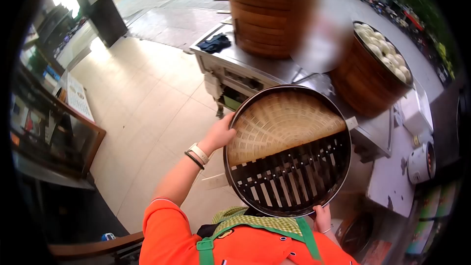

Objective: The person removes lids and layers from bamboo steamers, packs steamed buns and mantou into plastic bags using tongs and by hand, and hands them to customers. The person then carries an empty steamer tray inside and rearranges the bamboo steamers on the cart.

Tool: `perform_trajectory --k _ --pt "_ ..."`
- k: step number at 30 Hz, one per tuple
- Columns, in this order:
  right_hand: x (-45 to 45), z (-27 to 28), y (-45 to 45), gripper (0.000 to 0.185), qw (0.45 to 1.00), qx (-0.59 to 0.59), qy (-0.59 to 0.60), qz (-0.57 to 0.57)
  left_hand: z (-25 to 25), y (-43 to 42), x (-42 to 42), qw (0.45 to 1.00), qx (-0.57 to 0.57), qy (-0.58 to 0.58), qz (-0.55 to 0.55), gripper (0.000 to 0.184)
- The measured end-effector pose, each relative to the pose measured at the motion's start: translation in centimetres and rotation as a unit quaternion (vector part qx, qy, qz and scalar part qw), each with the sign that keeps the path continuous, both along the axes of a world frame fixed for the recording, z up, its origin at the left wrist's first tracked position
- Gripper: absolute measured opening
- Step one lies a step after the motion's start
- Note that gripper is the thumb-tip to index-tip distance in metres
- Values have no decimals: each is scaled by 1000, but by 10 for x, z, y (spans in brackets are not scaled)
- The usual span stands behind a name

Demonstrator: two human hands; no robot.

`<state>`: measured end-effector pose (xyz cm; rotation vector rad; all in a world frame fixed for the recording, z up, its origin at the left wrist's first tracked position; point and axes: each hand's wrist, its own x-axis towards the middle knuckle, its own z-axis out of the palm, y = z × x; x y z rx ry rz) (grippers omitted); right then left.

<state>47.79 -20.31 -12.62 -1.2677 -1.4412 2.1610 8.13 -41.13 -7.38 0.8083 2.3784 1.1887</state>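
A large round steamer tray (289, 113) is held in front of my body; woven matting covers its far half and dark slats with gaps show in the near half. My left hand (221, 131) grips its left rim, fingers closed. At the near right edge, my right hand (322, 217) holds the rim with closed fingers. Beyond the tray stands a tall stack of bamboo steamers (274, 17) on a metal cart (216, 64). Right of it, another steamer stack (365, 78) is topped with white buns (385, 51).
A dark cloth (214, 43) lies on the cart's left corner. At the left stands a wood-framed glass cabinet (64, 127), with a pillar (98, 5) behind. A white bucket (421, 163) sits at the right, near a pale table (390, 184).
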Motion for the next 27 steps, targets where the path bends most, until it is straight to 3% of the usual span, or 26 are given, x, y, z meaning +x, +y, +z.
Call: perform_trajectory --k 3,5,6,9,11,13,15,17,18,19,21,23,25,27 --pt "-103 9 -27 45 997 4 13 74 10 -106 -34 994 49 -10 101 50" --pt "-169 1 -36 42 977 112 22 179 22 -167 -50 984 28 -17 178 50" --pt "-208 10 -45 42 976 70 23 203 31 -193 -58 972 -45 -31 229 50" --pt "-322 2 -78 42 955 22 65 289 43 -270 -84 946 -44 18 319 51" --pt "-394 0 -100 44 935 3 62 350 48 -318 -102 931 -49 -35 359 52" --pt "-469 3 -123 47 898 67 107 422 46 -348 -109 914 160 -44 370 51" --pt "-548 13 -154 48 873 60 106 472 62 -367 -101 830 166 -146 512 52" --pt "-617 25 -190 48 840 115 109 519 51 -393 -89 845 79 -195 492 63" --pt "-647 24 -207 46 826 164 117 526 21 -413 -81 870 -79 -206 442 70" --pt "-670 19 -226 46 819 173 127 532 18 -411 -74 874 -130 -240 401 77" --pt "-727 -10 -269 35 768 272 173 554 -56 -421 -62 902 -245 -85 345 75" --pt "-783 -50 -302 34 741 288 159 585 -90 -425 -111 884 -225 -108 395 70" --pt "-844 -53 -355 39 765 196 74 609 -100 -449 -177 850 -222 -128 461 60" --pt "-901 -61 -402 36 779 143 82 605 -97 -487 -239 816 -216 -143 517 51"
